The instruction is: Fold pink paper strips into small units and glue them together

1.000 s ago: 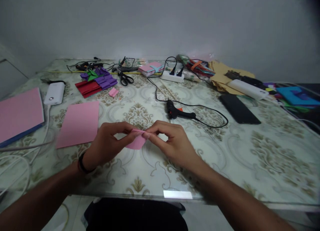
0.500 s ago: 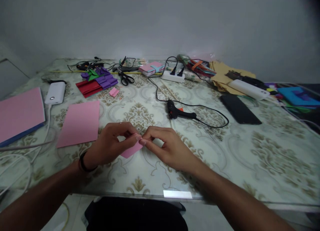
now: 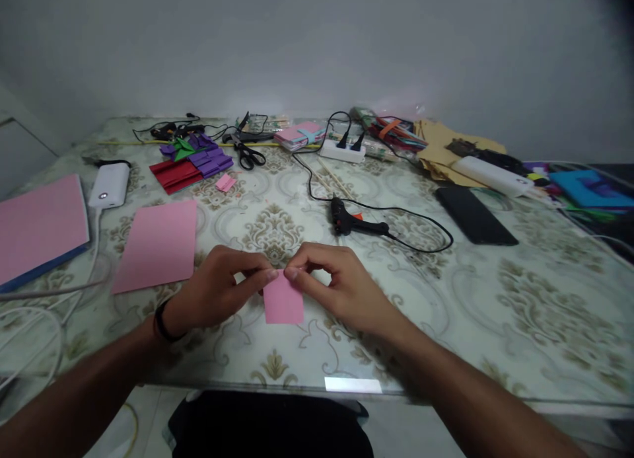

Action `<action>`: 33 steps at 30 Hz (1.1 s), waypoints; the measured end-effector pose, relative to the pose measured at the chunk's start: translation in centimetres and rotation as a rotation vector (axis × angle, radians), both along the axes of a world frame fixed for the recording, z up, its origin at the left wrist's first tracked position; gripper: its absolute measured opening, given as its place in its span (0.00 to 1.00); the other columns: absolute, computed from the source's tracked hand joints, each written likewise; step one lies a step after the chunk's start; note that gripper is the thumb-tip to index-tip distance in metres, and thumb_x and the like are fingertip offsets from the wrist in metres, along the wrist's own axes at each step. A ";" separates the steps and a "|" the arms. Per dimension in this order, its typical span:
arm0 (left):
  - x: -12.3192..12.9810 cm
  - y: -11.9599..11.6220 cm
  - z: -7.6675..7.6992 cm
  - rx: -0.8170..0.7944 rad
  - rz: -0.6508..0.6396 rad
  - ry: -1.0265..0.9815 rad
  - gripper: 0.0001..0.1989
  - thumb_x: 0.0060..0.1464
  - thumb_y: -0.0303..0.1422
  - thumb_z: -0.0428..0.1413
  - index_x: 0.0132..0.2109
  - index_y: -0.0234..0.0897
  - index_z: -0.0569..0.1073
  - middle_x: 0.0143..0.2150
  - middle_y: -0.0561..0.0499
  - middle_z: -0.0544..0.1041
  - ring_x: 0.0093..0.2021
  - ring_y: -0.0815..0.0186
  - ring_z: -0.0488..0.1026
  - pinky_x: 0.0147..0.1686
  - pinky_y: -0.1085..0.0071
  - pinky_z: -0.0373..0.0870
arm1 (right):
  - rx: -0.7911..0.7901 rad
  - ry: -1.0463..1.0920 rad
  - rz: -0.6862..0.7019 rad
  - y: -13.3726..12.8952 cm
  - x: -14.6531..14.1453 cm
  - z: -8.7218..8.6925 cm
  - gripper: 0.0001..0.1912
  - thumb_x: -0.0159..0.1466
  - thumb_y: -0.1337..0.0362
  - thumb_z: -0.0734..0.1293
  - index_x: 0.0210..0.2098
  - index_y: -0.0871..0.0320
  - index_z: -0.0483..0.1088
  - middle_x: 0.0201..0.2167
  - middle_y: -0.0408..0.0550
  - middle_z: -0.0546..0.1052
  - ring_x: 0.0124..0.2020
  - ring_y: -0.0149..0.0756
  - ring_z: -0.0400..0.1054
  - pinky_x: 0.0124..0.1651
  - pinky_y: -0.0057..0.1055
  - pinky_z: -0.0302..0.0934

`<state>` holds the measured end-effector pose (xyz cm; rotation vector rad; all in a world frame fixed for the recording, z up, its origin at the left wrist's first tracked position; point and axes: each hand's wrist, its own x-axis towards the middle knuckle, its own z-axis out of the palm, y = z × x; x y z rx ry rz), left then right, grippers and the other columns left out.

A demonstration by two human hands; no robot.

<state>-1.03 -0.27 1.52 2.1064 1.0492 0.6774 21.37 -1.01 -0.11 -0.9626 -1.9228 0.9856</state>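
A small piece of pink paper [image 3: 284,304] is between my hands above the front middle of the table. My left hand [image 3: 225,285] pinches its upper left corner between thumb and fingers. At the upper right part, my right hand [image 3: 329,283] grips the same piece in a closed pinch. The fingers partly hide the paper's top edge. To the left of my left hand lies a larger pink sheet [image 3: 158,246], flat on the table. Beyond my right hand rests a black hot glue gun [image 3: 359,223] with its cable looped to the right.
A power bank [image 3: 109,184] and a stack of pink sheets [image 3: 42,227] lie at the left. Black scissors [image 3: 249,156], folded red paper [image 3: 176,174] and a power strip [image 3: 343,151] are farther back. A black phone [image 3: 475,215] lies at the right.
The small pink paper has turned from slanted to nearly straight and shows more of its face. My fingertips are slightly farther apart along its top edge.
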 end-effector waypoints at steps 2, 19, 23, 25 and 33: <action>0.0 0.1 0.0 0.001 -0.002 -0.007 0.14 0.66 0.35 0.56 0.34 0.34 0.81 0.26 0.55 0.79 0.27 0.72 0.70 0.28 0.77 0.64 | 0.010 0.006 0.003 0.0 0.1 0.1 0.10 0.70 0.64 0.68 0.32 0.58 0.75 0.26 0.42 0.75 0.29 0.30 0.67 0.33 0.27 0.59; 0.3 0.0 -0.8 0.078 -0.005 -0.034 0.07 0.62 0.31 0.62 0.34 0.36 0.81 0.30 0.54 0.84 0.29 0.69 0.78 0.32 0.76 0.70 | 0.096 0.072 -0.066 -0.2 -0.1 0.2 0.07 0.69 0.63 0.71 0.35 0.57 0.79 0.31 0.46 0.79 0.33 0.33 0.73 0.37 0.29 0.64; 0.3 0.0 -1.1 0.148 0.032 -0.041 0.07 0.62 0.32 0.62 0.36 0.37 0.82 0.31 0.53 0.85 0.28 0.69 0.79 0.29 0.77 0.69 | 0.139 0.147 -0.059 -0.3 -0.1 0.5 0.04 0.68 0.65 0.73 0.36 0.57 0.81 0.32 0.46 0.82 0.34 0.34 0.76 0.38 0.29 0.67; 0.2 0.1 -1.1 0.169 0.038 -0.052 0.05 0.62 0.31 0.63 0.37 0.37 0.83 0.31 0.53 0.86 0.28 0.69 0.79 0.29 0.77 0.69 | 0.137 0.173 -0.055 -0.3 0.0 0.6 0.03 0.67 0.65 0.74 0.36 0.56 0.82 0.32 0.46 0.83 0.33 0.34 0.76 0.37 0.29 0.67; 0.1 0.0 -0.9 0.156 -0.012 -0.084 0.04 0.62 0.31 0.63 0.39 0.38 0.83 0.34 0.52 0.86 0.31 0.68 0.81 0.33 0.76 0.72 | 0.071 0.121 -0.038 -0.2 0.0 0.5 0.06 0.67 0.61 0.74 0.35 0.56 0.82 0.31 0.47 0.81 0.32 0.35 0.75 0.36 0.30 0.66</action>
